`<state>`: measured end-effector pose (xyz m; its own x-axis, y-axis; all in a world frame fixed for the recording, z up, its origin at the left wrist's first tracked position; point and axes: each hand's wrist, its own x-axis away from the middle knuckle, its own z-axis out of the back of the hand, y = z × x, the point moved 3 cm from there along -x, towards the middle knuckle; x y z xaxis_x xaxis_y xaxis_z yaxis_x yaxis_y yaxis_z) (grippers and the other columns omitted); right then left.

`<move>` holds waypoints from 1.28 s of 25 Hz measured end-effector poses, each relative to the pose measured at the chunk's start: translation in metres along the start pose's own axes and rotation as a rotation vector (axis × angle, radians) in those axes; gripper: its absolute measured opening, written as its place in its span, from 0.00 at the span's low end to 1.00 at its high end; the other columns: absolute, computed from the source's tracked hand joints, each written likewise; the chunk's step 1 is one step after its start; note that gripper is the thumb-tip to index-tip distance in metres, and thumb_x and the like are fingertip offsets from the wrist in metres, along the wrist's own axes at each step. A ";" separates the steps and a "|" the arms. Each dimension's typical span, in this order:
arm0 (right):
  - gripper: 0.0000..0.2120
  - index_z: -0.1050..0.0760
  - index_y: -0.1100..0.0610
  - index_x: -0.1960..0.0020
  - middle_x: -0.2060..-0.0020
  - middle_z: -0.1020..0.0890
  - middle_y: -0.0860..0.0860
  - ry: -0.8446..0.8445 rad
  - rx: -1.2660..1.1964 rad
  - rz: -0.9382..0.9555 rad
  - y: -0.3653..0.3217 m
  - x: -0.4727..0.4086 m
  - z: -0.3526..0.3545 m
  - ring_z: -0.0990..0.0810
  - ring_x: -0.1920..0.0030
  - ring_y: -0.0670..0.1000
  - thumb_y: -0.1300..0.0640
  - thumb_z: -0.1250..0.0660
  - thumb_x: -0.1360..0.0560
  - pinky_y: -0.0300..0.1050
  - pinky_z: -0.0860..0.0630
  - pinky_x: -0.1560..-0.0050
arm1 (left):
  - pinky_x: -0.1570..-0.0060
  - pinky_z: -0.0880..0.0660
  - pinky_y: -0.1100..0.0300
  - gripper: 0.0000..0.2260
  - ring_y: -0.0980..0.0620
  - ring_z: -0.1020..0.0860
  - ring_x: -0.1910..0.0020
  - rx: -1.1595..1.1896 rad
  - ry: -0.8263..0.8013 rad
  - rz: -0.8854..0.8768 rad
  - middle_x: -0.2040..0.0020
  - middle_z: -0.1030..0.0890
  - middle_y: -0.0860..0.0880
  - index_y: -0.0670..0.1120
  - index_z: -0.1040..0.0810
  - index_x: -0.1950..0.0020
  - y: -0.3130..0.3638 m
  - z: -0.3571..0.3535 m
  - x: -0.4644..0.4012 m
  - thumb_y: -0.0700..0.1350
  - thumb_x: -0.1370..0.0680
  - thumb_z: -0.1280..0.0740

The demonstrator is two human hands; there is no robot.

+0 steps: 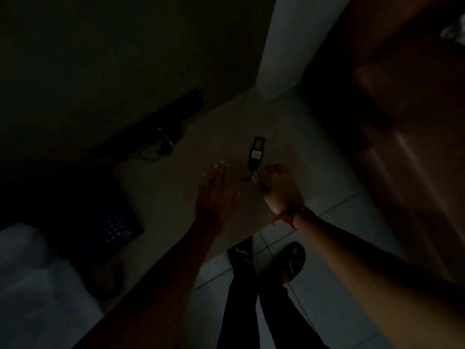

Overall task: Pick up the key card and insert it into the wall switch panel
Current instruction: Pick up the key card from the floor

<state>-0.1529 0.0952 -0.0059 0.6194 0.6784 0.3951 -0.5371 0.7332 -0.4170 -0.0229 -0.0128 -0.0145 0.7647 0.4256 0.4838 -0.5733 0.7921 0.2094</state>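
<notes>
The room is very dark, and the person stands at a pale counter [191,157] looking down over both arms. The key card [256,152], a dark slim tag with a small light label on it, lies on the counter toward its right edge, its long side pointing away from the person. Something small and metallic, probably a key or ring, sits at its near end.

The right hand [279,187] is curled at that near end, fingers bunched around the attachment, so it seems to be pinching the ring or key rather than the card body; in this light the exact contact is hard to make out. A red band [289,217] circles that wrist. The left hand [216,192] hovers flat just left of the card, fingers spread and straight, holding nothing.

The step in hand is the pick-up: the grip looks to be forming, but the card appears to lie on the counter, not yet lifted. The wall switch panel is not in view, so the insertion is all ahead.

The next move calls for closing firmly on the near end and lifting the card clear. Then the person must find the panel in the dark and line the card's far end up with the slot.
</notes>
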 end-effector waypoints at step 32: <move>0.09 0.23 0.64 0.57 0.48 0.16 0.61 0.182 -0.364 -0.016 0.003 0.049 0.251 0.18 0.48 0.59 0.59 0.28 0.27 0.58 0.20 0.49 | 0.17 0.53 0.46 0.32 0.48 0.50 0.16 0.010 0.263 -0.179 0.15 0.48 0.45 0.43 0.50 0.17 0.120 0.199 0.011 0.55 0.15 0.43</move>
<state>-0.2673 0.1423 0.2175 0.7347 0.6240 0.2662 -0.3090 0.6571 -0.6876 -0.1417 0.0005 0.1854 0.9030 0.3788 0.2026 -0.4241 0.8611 0.2803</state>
